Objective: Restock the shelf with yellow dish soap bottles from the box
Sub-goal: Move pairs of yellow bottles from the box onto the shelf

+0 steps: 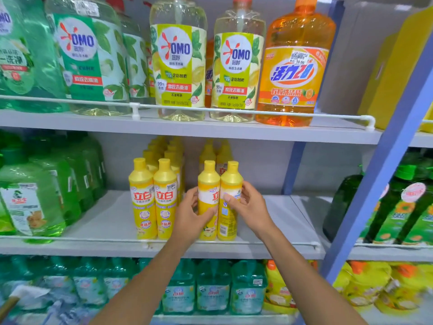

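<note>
At the front edge of the middle shelf (107,221), the left bottle (208,184) and the right bottle (231,181), both yellow dish soap, stand upright and touching. The left hand (191,215) is wrapped around the left bottle, thumb across its front. The right hand (248,204) holds the right bottle at its label, fingers (246,186) curled round its side. Just beside them to the left, two more yellow bottles (153,198) head rows running back. Green jugs (35,198) fill the shelf's left end.
</note>
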`<state>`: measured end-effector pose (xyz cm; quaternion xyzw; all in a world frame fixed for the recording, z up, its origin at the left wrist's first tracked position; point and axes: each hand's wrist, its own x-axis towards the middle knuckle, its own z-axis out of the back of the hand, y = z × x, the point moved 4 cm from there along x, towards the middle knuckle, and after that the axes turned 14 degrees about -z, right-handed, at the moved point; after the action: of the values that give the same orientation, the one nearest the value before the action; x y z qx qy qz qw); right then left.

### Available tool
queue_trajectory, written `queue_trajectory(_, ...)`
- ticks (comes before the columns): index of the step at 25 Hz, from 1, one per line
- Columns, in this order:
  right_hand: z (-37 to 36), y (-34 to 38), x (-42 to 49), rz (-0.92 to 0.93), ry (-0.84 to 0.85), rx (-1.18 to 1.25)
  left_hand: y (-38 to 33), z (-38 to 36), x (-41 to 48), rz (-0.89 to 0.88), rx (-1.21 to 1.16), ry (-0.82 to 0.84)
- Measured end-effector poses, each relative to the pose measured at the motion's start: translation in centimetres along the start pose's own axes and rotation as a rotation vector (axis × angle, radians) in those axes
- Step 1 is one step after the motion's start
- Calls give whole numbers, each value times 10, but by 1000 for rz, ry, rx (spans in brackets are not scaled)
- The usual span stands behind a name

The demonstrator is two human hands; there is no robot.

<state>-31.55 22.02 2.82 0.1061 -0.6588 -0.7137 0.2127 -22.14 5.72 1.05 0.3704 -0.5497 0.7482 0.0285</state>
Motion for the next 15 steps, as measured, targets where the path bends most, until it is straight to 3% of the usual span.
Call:
queue_trajectory(4,0,-10,-4,-37,-26,12,10,-3,-5,15,-60,-18)
queue_trajectory(9,-13,-14,-11,-44,-218,10,9,2,-4,21,-93,33)
queue_trajectory(15,-14,-19,-16,-78,-115,67,6,7,-6,25,-101,59)
